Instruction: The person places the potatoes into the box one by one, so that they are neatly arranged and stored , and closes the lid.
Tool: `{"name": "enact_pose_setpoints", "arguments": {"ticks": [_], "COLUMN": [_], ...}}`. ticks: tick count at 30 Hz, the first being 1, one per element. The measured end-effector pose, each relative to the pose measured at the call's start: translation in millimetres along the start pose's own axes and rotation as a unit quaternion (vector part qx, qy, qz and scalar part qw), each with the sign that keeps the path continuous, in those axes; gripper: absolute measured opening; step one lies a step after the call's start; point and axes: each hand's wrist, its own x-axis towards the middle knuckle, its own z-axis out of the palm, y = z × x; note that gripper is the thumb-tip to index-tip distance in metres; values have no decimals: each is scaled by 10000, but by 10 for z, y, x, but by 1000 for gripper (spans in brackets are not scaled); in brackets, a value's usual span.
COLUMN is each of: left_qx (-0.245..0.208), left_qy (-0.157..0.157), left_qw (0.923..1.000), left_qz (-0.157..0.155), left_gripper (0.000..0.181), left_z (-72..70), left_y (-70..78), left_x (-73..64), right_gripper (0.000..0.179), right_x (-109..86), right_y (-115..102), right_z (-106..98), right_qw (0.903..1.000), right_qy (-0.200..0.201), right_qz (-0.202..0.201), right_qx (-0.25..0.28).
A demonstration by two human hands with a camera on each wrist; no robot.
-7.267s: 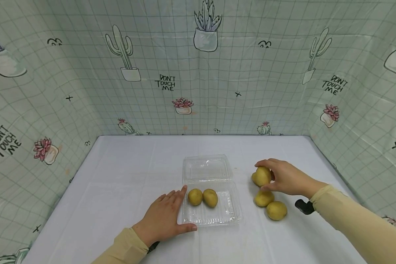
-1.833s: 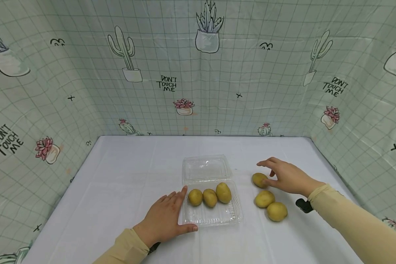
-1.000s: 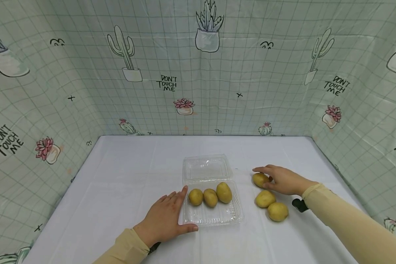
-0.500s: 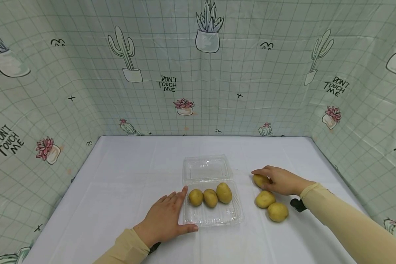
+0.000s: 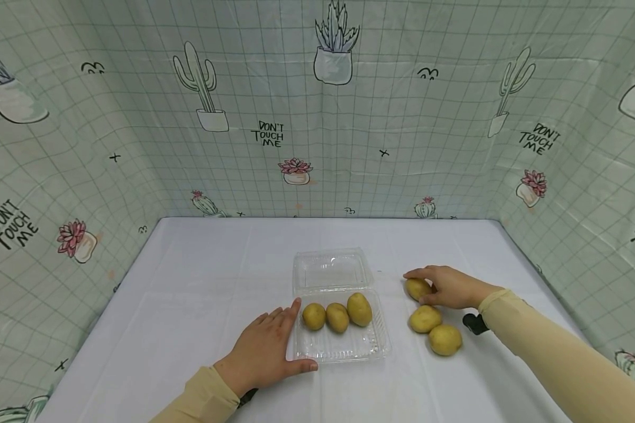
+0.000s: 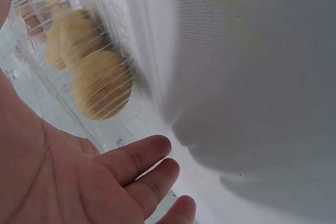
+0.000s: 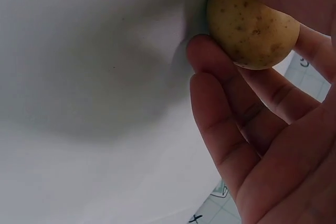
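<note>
My right hand (image 5: 452,287) grips a potato (image 5: 417,288) on the right side of the table, thumb and fingers curled round it. In the right wrist view that potato (image 7: 254,27) shows brown specks, with the thumb covering part of it. Two more potatoes, one (image 5: 425,319) nearer the hand and another (image 5: 445,340) in front, lie just below it. With fingers spread, my left hand (image 5: 259,349) rests flat along the left edge of a clear plastic clamshell box (image 5: 344,351). Inside the box sit three potatoes (image 5: 337,318) in a row. Through its ribbed wall the left wrist view shows potatoes (image 6: 102,85).
The box's lid (image 5: 332,270) lies folded back behind its base. A white cloth (image 5: 217,264) covers the table. Behind and at both sides hangs a checked curtain (image 5: 338,129) with cactus prints.
A third potato has come into the box since the earliest frame. Lately my right hand has come down and closed round the rearmost loose potato. The left hand has stayed in place.
</note>
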Motion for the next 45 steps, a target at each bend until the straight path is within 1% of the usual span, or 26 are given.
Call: {"name": "enact_pose_setpoints", "arguments": {"ticks": [5,9,16,19,24,28,35,41,45], "left_qx": [-31,-23,-43,-53,-39,-37,-74,-90,-99], "left_qy": [0,20,13,16,50,66,1,10,-4], "left_qw": [10000,10000,10000,10000,10000,10000,10000,10000,9999], "left_qz": [11,30,36,32,14,5,-15,-23,-22], "left_gripper": [111,111,111,111,111,111,110,112,112], "left_z": [0,4,5,6,7,-1,-14,-6,2], "left_y": [7,11,6,-1,-7,-1,13,8,0], "left_x": [-1,5,7,7,3,-3,-8,-10,-11], "right_gripper": [57,57,56,56,56,56,58,57,57], "right_x": [-1,-18,-58,-69,-68,-64,-63,-21,18], "right_y": [1,9,-11,-36,-94,-178,-376,-570,-712], "right_z": [8,26,-19,-51,-79,-103,-126,-124,-108], "right_qw": [10000,9998,9970,9963,9960,9951,9928,9902,9892], "right_qy": [27,165,661,734,756,823,920,906,828], "right_qz": [31,17,-248,-310,-443,-543,-753,-1026,-1167], "right_qx": [2,-84,-319,-327,-152,-18,142,272,309]}}
